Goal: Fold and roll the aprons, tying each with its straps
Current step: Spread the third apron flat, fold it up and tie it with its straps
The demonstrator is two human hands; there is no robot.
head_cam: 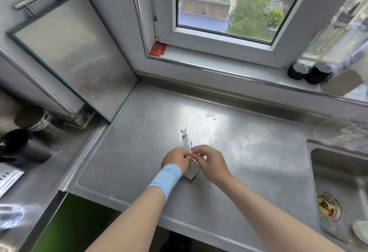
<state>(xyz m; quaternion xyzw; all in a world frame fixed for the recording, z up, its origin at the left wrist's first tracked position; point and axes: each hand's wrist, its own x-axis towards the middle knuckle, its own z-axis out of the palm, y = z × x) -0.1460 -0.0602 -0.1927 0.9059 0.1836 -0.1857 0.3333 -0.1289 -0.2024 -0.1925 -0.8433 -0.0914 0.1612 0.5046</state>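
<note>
A small rolled apron, pale with a dark edge, lies on the steel counter between my hands. Its thin strap sticks out away from me across the counter. My left hand, with a light blue wristband, pinches the strap at the top of the roll. My right hand pinches the strap from the other side, fingertips meeting the left hand's. Most of the roll is hidden under my hands.
A sink with a drain lies at the right. Dark cups stand at the left beside a glass-fronted door. Dark-capped bottles sit on the window sill, and a red packet lies in its corner.
</note>
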